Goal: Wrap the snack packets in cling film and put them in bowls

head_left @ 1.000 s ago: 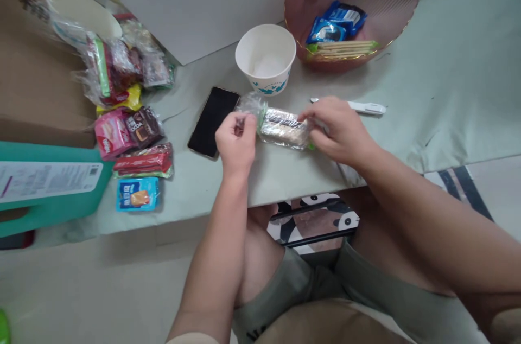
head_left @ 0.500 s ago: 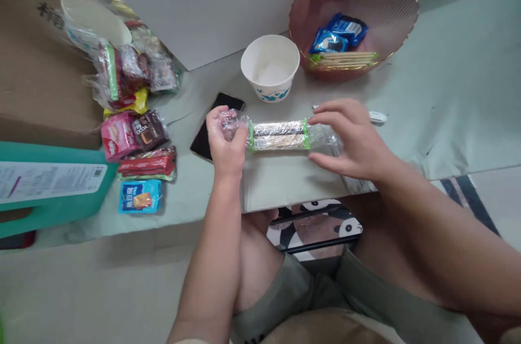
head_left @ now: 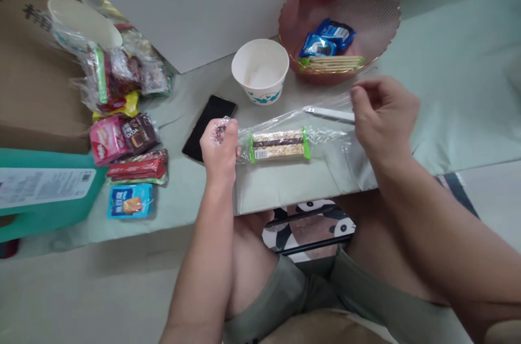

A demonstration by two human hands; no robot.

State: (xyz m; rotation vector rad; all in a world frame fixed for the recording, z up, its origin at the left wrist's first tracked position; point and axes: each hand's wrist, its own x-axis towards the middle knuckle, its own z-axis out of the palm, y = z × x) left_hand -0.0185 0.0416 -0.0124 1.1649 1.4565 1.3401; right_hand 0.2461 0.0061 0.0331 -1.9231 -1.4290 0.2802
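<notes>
A small snack pack (head_left: pixel 279 146) with green ends and a dark middle band lies on the table between my hands, on a sheet of clear plastic wrap (head_left: pixel 325 137). My left hand (head_left: pixel 220 143) is closed around the bunched left end of the wrap. To the right, my right hand (head_left: pixel 385 119) pinches the wrap's far edge, which stretches taut between the two hands. Under that edge lies a slim white utility-knife-like tool (head_left: pixel 330 114), partly hidden by my right hand. A black phone (head_left: pixel 209 124) rests just behind my left hand.
A white paper cup (head_left: pixel 261 75) stands behind the wrap. Beside it, a pink glass bowl (head_left: pixel 378 24) holds blue packets and a stick snack. Wrapped snacks (head_left: pixel 129 201) line the left side, near a teal container (head_left: pixel 49 192) and a cardboard box (head_left: pixel 36 94).
My right hand has closed from an open reach, taken the wrap's edge and drawn it away to the upper right. My left hand keeps its hold. The view has shifted slightly.
</notes>
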